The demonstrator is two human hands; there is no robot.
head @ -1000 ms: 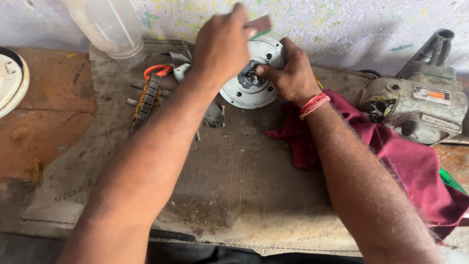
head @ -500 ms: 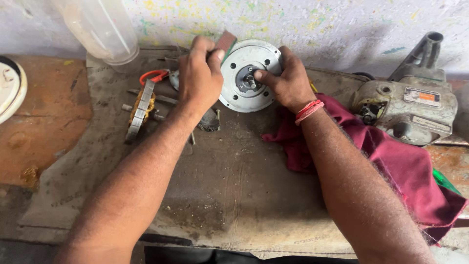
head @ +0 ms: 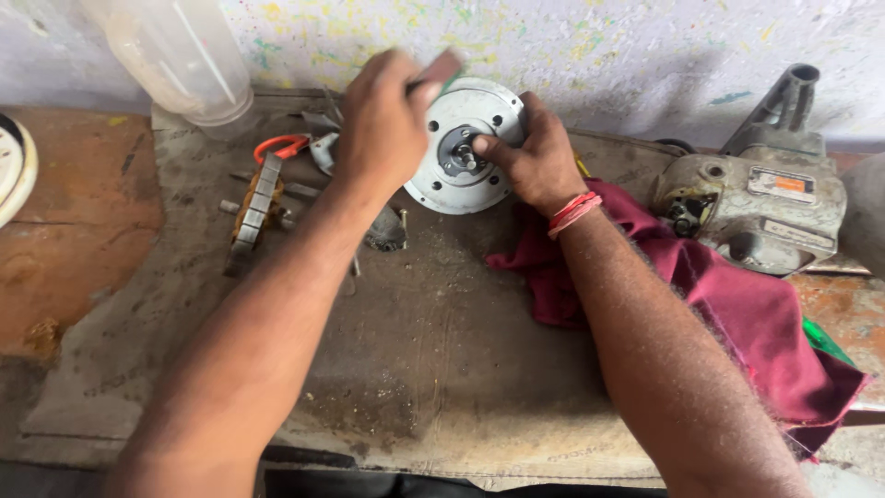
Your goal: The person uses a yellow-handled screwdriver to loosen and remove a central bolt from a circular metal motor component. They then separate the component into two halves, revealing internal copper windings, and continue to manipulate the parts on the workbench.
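The grey machine housing (head: 751, 207) at the far right of my bench carries two labels on its upper face: a small rectangular one, pale with an orange patch, and a longer pale strip lower on its near side. A dark handle sticks up from its far end.

At the far left stands a clear plastic jar (head: 180, 60), tilted in my view, and I cannot tell what is in it. A white round dish (head: 14, 171) shows only its rim at the left edge.

My left hand (head: 383, 129) is closed around a small brownish block (head: 441, 66), which is blurred, held over the far rim of the round metal disc (head: 461, 148). That disc stands tilted on its edge at the far middle of the bench, near the wall. My right hand (head: 535, 157) grips the disc from its right side, with the thumb pressed onto the dark hub at its centre. A red band (head: 573, 210) circles that wrist.

Left of the disc lies a motor part with copper windings (head: 256, 207), and just beyond it pliers with orange handles (head: 281, 146). A dark red cloth (head: 728, 304) spreads under my right forearm and away to the near right, beside the housing.

The bench top (head: 433, 350) is a worn, dusty grey sheet over bare brown wood (head: 74, 231) on the left. The wall (head: 599, 46) behind is pale and flecked with yellow and green paint.
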